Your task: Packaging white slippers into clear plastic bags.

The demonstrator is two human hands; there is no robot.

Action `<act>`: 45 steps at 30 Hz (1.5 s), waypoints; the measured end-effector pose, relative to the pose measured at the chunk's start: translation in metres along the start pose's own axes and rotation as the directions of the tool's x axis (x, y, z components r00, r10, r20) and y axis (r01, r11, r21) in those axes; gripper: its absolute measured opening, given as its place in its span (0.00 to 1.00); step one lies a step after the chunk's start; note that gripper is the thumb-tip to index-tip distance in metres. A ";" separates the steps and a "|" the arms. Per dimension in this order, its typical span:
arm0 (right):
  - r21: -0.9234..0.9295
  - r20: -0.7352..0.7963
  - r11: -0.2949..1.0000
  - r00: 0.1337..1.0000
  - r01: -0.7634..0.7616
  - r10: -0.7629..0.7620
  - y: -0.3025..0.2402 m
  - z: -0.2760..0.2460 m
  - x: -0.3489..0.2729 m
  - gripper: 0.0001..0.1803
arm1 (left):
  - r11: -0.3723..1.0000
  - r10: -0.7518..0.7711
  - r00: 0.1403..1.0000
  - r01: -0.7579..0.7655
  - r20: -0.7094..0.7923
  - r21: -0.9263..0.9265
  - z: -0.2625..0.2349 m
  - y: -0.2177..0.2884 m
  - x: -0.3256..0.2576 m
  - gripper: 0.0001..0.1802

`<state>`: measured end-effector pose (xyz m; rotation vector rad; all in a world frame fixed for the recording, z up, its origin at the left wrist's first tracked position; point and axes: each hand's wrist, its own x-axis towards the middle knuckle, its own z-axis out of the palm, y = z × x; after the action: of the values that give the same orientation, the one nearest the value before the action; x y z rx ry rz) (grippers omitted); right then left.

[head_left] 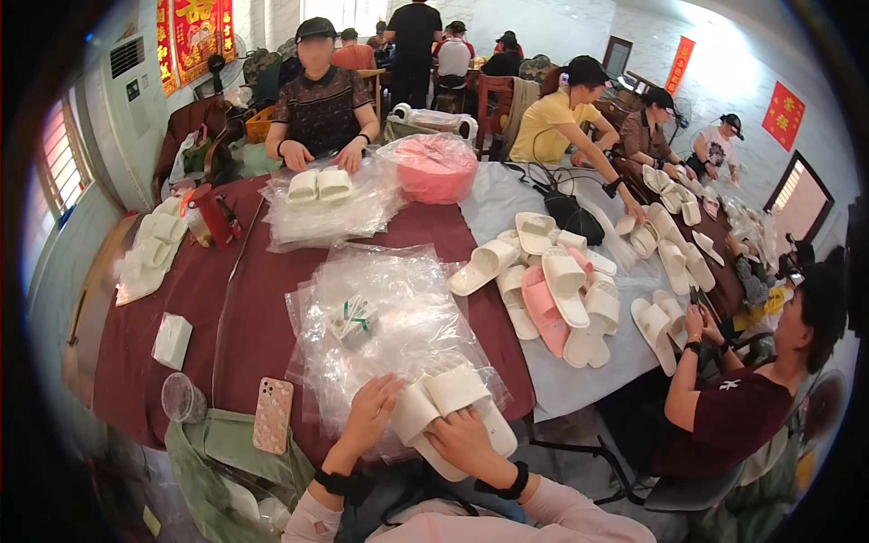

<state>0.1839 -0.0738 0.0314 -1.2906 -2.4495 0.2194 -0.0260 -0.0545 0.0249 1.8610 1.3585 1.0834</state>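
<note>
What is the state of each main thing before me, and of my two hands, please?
Pair of off-white open-toed plastic slippers: side by side, straps upward, unbagged.
Right hand: holding the slippers, fingers at a strap opening.
Left hand: beside the slippers, contact unclear.
Thin clear plastic bags: loosely stacked, flat.
Rectangular phone in pink patterned case: back facing up.
Round pink bundle: wrapped in clear plastic.

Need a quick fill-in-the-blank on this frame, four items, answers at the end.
1. At the right grip are white slippers, ____ in number.
2. In the picture, the phone lies to the ____ of the clear bags.
3. The wristbands on the wearer's wrists are coloured ____.
4. The round, plastic-wrapped bundle across the table is coloured ____.

Missing words: two; left; black; pink.
</note>
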 end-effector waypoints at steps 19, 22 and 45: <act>0.003 -0.100 0.992 0.987 -0.124 0.124 0.022 0.085 0.065 0.16 | 0.997 -0.043 0.998 0.041 0.037 0.068 0.027 0.000 -0.020 0.19; 0.106 -0.047 0.984 0.987 -0.146 0.151 0.019 0.078 0.065 0.15 | 0.962 -0.096 0.994 0.078 0.058 0.261 0.027 0.004 -0.026 0.21; 0.444 -0.501 0.896 0.835 0.024 0.226 0.027 0.035 0.056 0.22 | 0.992 0.127 0.984 -0.123 -0.125 0.036 0.035 -0.001 -0.018 0.23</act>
<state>0.1624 -0.0112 0.0044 -1.0941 -1.7223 0.3511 0.0007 -0.0713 0.0017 1.9480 1.3478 1.2716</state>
